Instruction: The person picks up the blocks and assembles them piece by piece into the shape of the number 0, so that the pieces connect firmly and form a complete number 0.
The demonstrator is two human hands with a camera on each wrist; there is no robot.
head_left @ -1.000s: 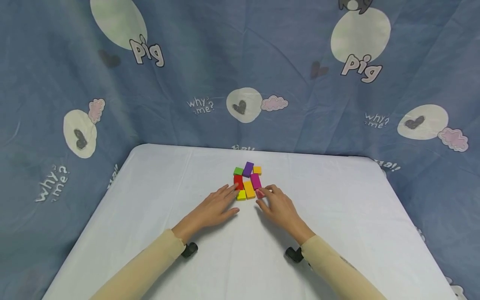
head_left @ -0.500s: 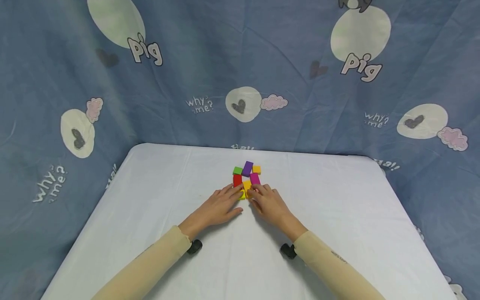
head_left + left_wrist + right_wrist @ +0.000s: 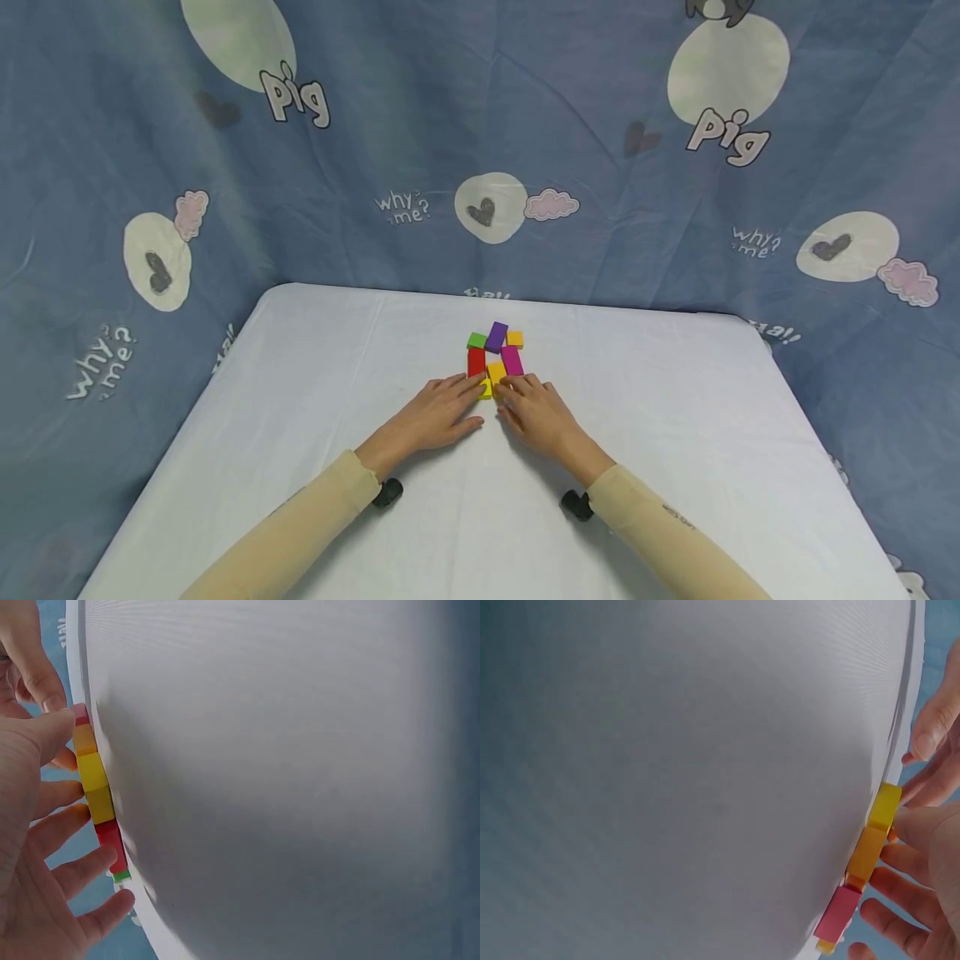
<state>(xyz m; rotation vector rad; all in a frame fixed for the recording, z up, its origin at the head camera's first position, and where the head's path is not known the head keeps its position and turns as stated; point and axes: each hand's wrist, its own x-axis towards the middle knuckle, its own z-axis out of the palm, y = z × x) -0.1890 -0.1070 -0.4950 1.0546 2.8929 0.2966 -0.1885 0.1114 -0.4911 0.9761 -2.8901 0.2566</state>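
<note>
Several small coloured blocks lie grouped on the white table, far from the person. My left hand (image 3: 438,410) reaches in from the left, its fingers spread and fairly straight, fingertips at the yellow block (image 3: 486,389) and the near end of the red block (image 3: 476,362). From the right comes my right hand (image 3: 543,417), fingers loosely bent over the near end of the orange block (image 3: 496,372). Its fingers hide the pink block in the head view; the right wrist view shows that pink block (image 3: 837,915). Beyond the right fingertips lies a magenta block (image 3: 512,360).
At the far side of the group are a green block (image 3: 477,341), a purple block (image 3: 497,337) and a small yellow-orange block (image 3: 514,339). A blue printed curtain (image 3: 360,250) hangs behind the table (image 3: 660,400).
My right hand has moved left and now covers the pink block and part of the orange one. The left hand has shifted slightly right over the yellow block. Little differs over the last half second.
</note>
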